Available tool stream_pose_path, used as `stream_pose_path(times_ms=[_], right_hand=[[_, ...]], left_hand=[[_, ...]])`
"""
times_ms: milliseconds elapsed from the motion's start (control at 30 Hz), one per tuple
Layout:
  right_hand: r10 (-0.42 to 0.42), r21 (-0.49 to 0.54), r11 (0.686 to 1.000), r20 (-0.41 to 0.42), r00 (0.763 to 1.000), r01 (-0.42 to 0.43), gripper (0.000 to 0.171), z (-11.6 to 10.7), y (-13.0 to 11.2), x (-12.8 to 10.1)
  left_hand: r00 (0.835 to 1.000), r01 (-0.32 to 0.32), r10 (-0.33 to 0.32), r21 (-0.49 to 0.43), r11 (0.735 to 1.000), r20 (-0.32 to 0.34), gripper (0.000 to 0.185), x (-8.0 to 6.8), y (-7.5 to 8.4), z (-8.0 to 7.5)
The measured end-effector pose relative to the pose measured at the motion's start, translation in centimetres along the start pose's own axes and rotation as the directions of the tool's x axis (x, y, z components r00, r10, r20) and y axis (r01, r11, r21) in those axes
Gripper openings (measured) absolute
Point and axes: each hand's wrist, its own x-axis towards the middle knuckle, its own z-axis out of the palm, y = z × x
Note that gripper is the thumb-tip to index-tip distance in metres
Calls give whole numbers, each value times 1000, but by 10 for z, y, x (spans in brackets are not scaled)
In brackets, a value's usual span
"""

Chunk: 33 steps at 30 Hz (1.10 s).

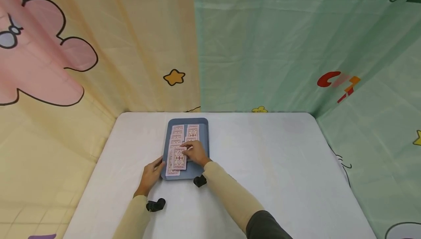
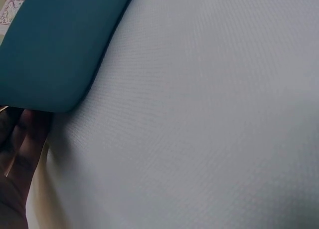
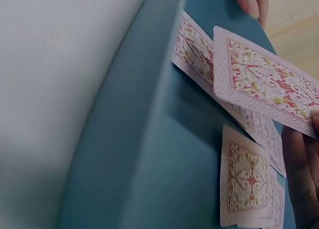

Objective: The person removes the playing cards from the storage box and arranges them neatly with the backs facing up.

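My right hand (image 1: 196, 152) pinches one playing card (image 3: 269, 87) by its edge, face down and lifted at a tilt above the others. My left hand (image 1: 150, 176) rests against the near left corner of the blue tray (image 1: 204, 131), fingers fairly straight along its rim and curled round nothing, bracing it on the surface (image 1: 269, 166).

The tray lies at the far left of the white surface, and the cards are inside it. Two overlapping rows of face-down cards (image 1: 175, 136) run from its far end toward me, the left row longer than the right. I judge the work to be well under way: a good many cards lie in the tray, and the one in my fingers has no resting place (whether it is going down or coming up I cannot tell). I see no spare pack, so how much is left is hard to say.
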Motion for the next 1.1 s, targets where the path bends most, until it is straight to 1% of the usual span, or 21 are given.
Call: stream_pose_path(times_ms=[67,167,267,367,500,567,767,833,867,967,1100], right_hand=[[18,8,1000,-14,1000,-18,22,-4,-1,2],[35,-27,999,-58,998,-37,20,-11,-2,5],[24,-64,998,-102,994,-31,18,-18,-3,8],[-4,-94,996,-130,992,-8,18,-26,-3,10],[-42,-138,990,-157,987,21,18,-36,-2,13],[-45,-142,990,-158,986,22,19,-42,-1,15],[-5,-57,998,-159,987,-4,22,-58,3,17],[10,-9,1000,-164,986,-12,22,-65,4,17],[3,3,1000,-165,986,-2,22,-69,6,17],[27,63,998,-164,986,-17,23,-78,7,17],[94,115,991,-178,980,-74,26,-88,6,20]], left_hand=[[1000,-4,4,-1,1000,-4,46,0,0,0],[1000,-11,11,-12,1000,-19,46,0,0,0],[1000,-12,12,-16,1000,-24,46,0,0,-1],[1000,6,-6,-21,1000,-15,47,0,1,-1],[1000,19,-19,-30,999,3,47,0,2,-2],[1000,26,-26,-36,999,10,47,0,2,-3],[997,65,-61,-82,995,42,45,-3,-1,-2],[997,63,-59,-88,994,52,45,-3,-2,-1],[997,60,-56,-86,994,54,45,-3,-2,-1],[997,56,-52,-77,995,55,45,-4,-2,0],[998,50,-47,-58,997,53,45,-3,0,-2]])
